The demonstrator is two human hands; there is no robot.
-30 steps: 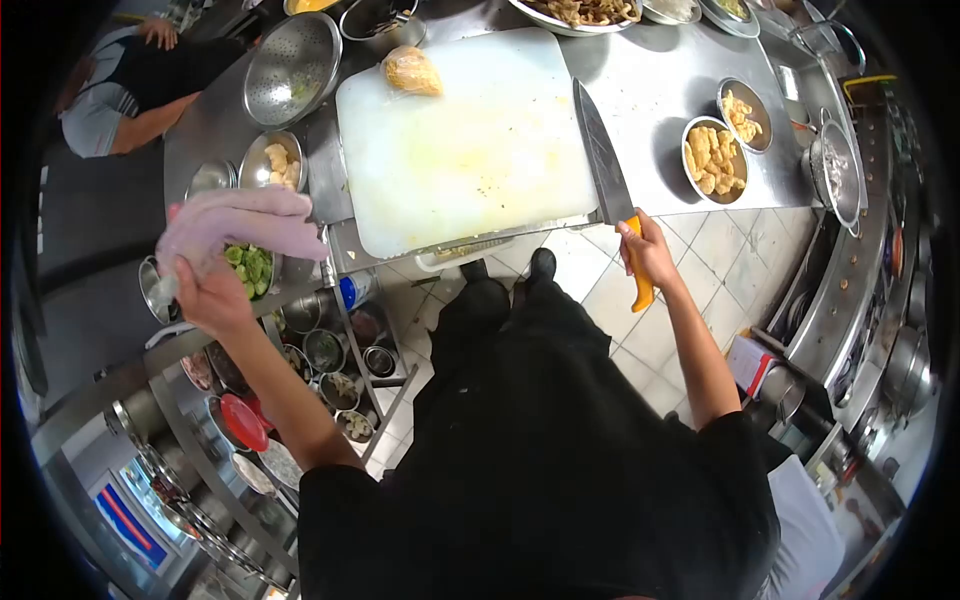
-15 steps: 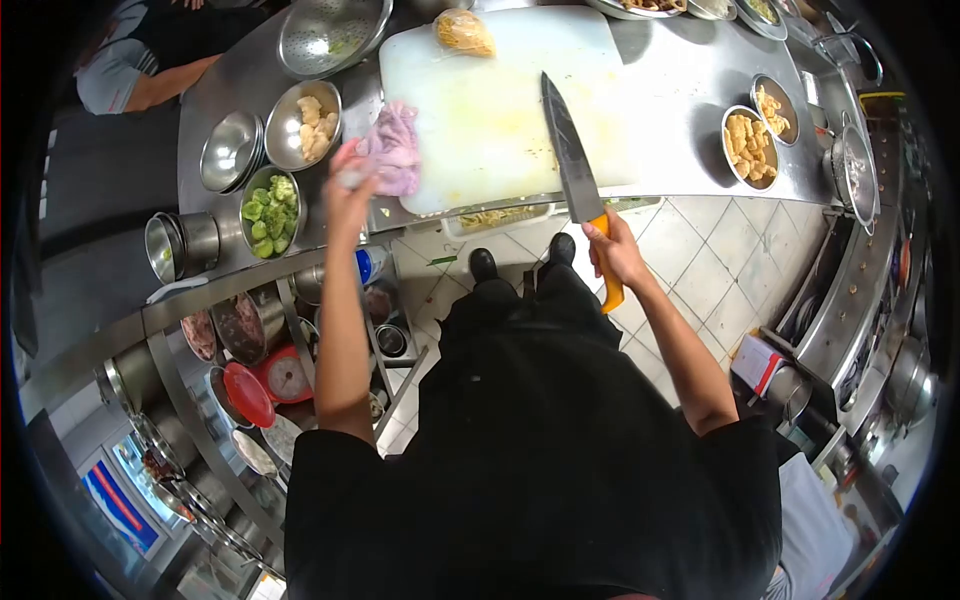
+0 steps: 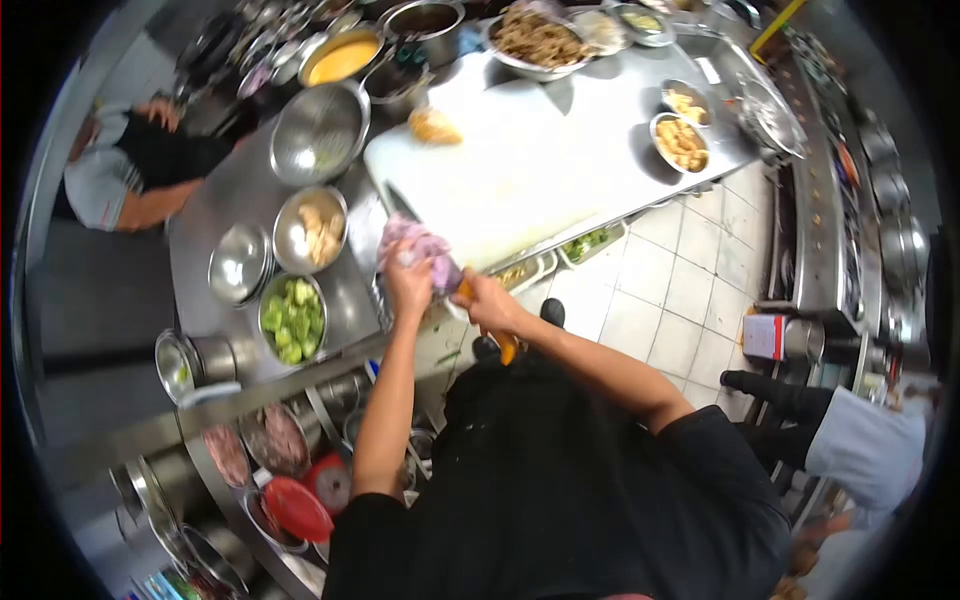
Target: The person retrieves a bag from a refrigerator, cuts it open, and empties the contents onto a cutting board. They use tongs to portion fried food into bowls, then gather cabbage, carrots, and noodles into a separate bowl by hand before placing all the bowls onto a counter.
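Note:
My right hand is closed round the orange handle of a large chef's knife. The blade points away from me and is mostly covered by a pink-purple cloth; the dark tip shows beyond it. My left hand grips this cloth around the blade, just left of my right hand. Both hands are at the near left corner of a white cutting board. On the board's far left part lies a tied plastic bag with yellowish contents.
Left of the board are a bowl of pale pieces, a bowl of green vegetables, and a colander. Two bowls of fried-looking pieces stand at right. One person is across the left counter, another behind right.
My right hand has brought the knife left to the cloth. My left hand has closed on the cloth, now over the blade. The camera view has turned and shifted.

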